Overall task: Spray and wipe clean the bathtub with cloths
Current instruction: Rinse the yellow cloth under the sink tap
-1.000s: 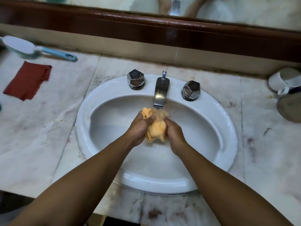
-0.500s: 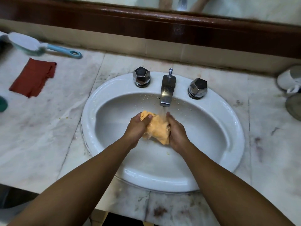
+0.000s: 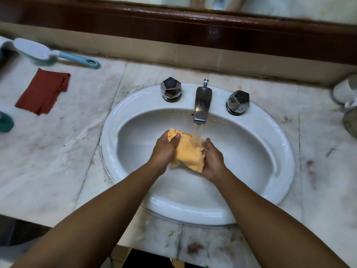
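Over sink (image 3: 284, 151), orange cloth (image 3: 190, 151) slanting far-left

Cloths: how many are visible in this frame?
2. An orange cloth, gripped by left hand and right hand under the faucet; a red cloth on the counter, left of the sink. More may be off-frame.

Orange cloth (image 3: 188, 151): wet and bunched, being held above the sink (image 3: 270, 151) basin between the left grip (image 3: 164, 149) and the right grip (image 3: 212, 161). One corner is poking up past the left thumb, and tap water is falling on its upper edge.

Red cloth (image 3: 43, 91): loosely folded, lying flat on the counter (image 3: 48, 161), well left of the sink.
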Demonstrator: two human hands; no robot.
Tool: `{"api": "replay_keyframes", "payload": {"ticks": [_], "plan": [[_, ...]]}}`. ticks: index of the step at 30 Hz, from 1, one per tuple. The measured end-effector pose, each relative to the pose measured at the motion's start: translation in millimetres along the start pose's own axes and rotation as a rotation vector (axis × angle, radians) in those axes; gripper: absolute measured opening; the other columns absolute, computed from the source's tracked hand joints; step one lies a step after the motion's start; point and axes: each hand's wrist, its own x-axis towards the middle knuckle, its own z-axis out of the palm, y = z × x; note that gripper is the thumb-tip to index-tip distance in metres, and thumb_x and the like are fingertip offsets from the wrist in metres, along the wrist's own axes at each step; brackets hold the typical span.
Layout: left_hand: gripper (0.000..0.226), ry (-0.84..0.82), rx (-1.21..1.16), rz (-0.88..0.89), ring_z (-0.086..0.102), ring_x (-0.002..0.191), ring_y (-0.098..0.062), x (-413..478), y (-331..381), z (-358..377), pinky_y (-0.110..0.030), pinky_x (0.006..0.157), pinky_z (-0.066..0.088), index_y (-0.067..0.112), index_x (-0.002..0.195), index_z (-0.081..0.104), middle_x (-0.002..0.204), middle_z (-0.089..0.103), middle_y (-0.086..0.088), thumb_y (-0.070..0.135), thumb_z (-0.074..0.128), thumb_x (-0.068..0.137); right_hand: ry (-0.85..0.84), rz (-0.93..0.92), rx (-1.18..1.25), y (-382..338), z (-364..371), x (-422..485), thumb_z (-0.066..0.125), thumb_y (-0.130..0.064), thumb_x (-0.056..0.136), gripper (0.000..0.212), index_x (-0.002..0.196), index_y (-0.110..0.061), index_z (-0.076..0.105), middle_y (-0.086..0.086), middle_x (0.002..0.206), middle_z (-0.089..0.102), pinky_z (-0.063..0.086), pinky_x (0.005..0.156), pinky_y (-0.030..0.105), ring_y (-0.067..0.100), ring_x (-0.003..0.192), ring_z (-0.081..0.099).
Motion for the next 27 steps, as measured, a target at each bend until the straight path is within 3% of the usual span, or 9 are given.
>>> {"api": "replay_keyframes", "payload": {"ticks": [4,8,12,16,19,21,25,27], "plan": [[0.020,-0.065,-0.024,-0.002,0.069,0.103,-0.022,-2,-1,-3,-0.038,0.093,0.054,0.019,0.109,0.067,0.108,0.074,-0.005,0.034,0.056,0.104,-0.138,-0.020,-0.195,5,-2,0,0.085,-0.039,0.077,0.056,0.120,-0.007,0.070,0.016,0.113,0.075,0.061,0.077,0.048,0.033,0.098,0.074],[0.022,-0.110,-0.091,-0.050,0.072,0.103,-0.025,-1,-1,-4,-0.042,0.096,0.055,0.015,0.110,0.069,0.106,0.077,-0.007,0.033,0.057,0.103,-0.215,-0.030,-0.207,1,-1,-6,0.078,-0.029,0.087,0.041,0.119,-0.005,0.071,0.013,0.107,0.076,0.061,0.066,0.040,0.025,0.086,0.076],[0.022,-0.124,-0.076,-0.095,0.071,0.105,-0.026,1,1,-2,-0.044,0.100,0.054,0.017,0.109,0.069,0.105,0.077,-0.006,0.035,0.058,0.102,-0.261,-0.046,-0.281,1,-1,-6,0.083,-0.036,0.079,0.048,0.116,-0.007,0.072,0.014,0.108,0.076,0.061,0.078,0.047,0.029,0.093,0.075],[0.024,-0.140,-0.038,-0.105,0.071,0.106,-0.025,1,1,1,-0.042,0.098,0.054,0.018,0.110,0.070,0.105,0.077,-0.004,0.036,0.057,0.103,-0.090,-0.109,-0.316,1,-2,0,0.089,-0.032,0.075,0.048,0.114,-0.008,0.073,0.013,0.105,0.077,0.060,0.085,0.058,0.033,0.095,0.075],[0.026,-0.105,-0.065,-0.121,0.070,0.106,-0.022,1,1,3,-0.041,0.098,0.055,0.020,0.114,0.069,0.109,0.076,-0.002,0.039,0.055,0.104,0.112,-0.185,-0.343,-1,-5,5,0.080,-0.027,0.084,0.036,0.117,-0.015,0.070,0.009,0.109,0.075,0.061,0.087,0.047,0.029,0.098,0.073],[0.028,-0.078,-0.070,-0.129,0.069,0.107,-0.021,2,2,5,-0.041,0.099,0.054,0.021,0.118,0.067,0.112,0.074,-0.001,0.041,0.054,0.103,0.152,-0.187,-0.317,-2,-4,5,0.071,-0.027,0.090,0.030,0.118,-0.018,0.069,0.008,0.110,0.074,0.060,0.085,0.042,0.028,0.099,0.071],[0.023,-0.035,-0.127,-0.119,0.069,0.103,-0.023,4,5,6,-0.037,0.092,0.055,0.022,0.109,0.069,0.108,0.074,-0.004,0.034,0.050,0.106,-0.030,-0.050,-0.053,-5,-2,-4,0.079,-0.026,0.079,0.056,0.131,-0.017,0.061,0.016,0.120,0.071,0.056,0.092,0.061,0.037,0.105,0.071],[0.024,-0.040,-0.195,-0.114,0.068,0.102,-0.025,6,7,4,-0.037,0.082,0.055,0.023,0.111,0.067,0.108,0.073,-0.006,0.032,0.046,0.108,-0.097,-0.062,-0.025,-6,-6,-6,0.079,-0.013,0.085,0.065,0.142,-0.020,0.048,0.014,0.126,0.066,0.057,0.094,0.054,0.032,0.110,0.070]]}}
